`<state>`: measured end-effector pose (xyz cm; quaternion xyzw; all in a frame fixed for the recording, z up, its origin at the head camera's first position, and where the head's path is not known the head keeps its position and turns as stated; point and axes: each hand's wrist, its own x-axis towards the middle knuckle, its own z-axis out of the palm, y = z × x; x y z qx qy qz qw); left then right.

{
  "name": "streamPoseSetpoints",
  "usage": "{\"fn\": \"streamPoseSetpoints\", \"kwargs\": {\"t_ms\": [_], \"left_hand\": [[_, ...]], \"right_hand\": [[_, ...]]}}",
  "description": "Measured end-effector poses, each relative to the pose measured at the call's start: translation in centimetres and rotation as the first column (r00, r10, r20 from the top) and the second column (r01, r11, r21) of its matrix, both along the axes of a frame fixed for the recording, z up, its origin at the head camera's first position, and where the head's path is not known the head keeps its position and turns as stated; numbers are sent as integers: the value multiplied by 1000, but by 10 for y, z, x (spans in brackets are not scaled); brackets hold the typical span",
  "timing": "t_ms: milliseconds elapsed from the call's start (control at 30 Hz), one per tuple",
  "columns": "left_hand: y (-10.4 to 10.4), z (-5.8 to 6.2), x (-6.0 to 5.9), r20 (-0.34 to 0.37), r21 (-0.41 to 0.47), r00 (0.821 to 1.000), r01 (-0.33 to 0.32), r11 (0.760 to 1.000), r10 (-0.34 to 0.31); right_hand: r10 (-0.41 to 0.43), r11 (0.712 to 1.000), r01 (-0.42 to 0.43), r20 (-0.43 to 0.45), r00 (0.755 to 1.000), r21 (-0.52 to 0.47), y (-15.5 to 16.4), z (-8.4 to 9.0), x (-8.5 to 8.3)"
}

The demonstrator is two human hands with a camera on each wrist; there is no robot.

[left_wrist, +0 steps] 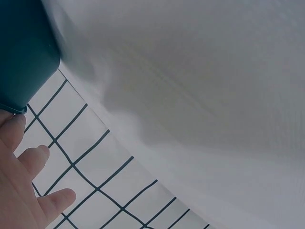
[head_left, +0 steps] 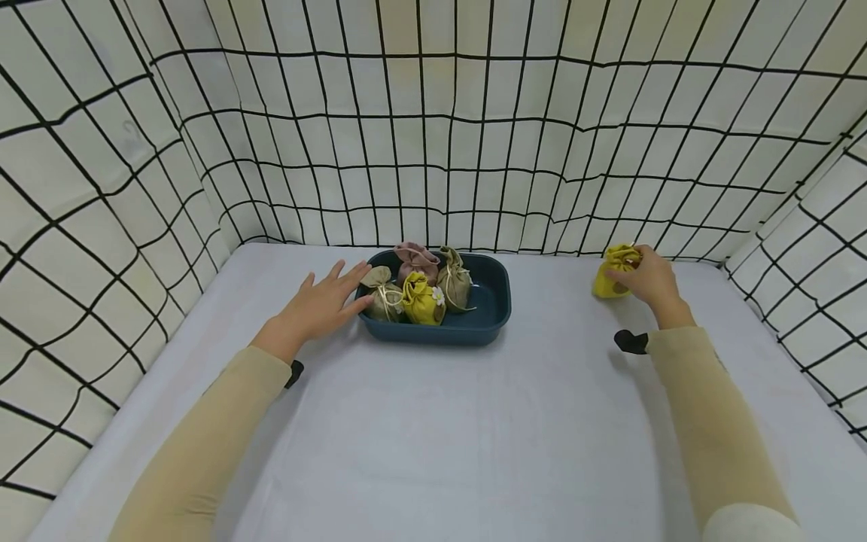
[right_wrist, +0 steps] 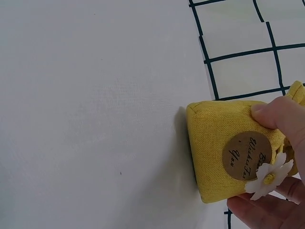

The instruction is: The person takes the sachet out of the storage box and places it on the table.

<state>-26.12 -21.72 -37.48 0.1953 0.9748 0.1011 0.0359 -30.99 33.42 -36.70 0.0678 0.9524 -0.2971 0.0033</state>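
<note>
My right hand (head_left: 649, 280) pinches a yellow drawstring pouch (head_left: 607, 284) near its gathered neck, at the back right of the table. In the right wrist view that pouch (right_wrist: 214, 143) shows a round brown paper label and a white flower, with thumb and fingers on either side. At the left end of a dark blue basin (head_left: 467, 331), my left hand (head_left: 321, 305) lies with fingers spread at the rim. Inside the basin sit another yellow pouch (head_left: 421, 299), a pink pouch (head_left: 416, 262) and two olive-beige pouches, one left (head_left: 383, 297) and one right (head_left: 454, 282).
A white-covered table (head_left: 433, 436) stretches under both arms. White walls with a black grid (head_left: 454, 120) rise along its back and both sides, close behind the basin and the held pouch. A dark wrist attachment (head_left: 631, 342) sits beside the right cuff.
</note>
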Motion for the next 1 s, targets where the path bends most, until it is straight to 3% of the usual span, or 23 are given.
{"fn": "streamPoseSetpoints", "kwargs": {"t_ms": [1000], "left_hand": [[0,2,-1,26,-6,1000,-6,1000,7]], "right_hand": [[-20,997,23,47,999,-68,-6,-9,-1]]}}
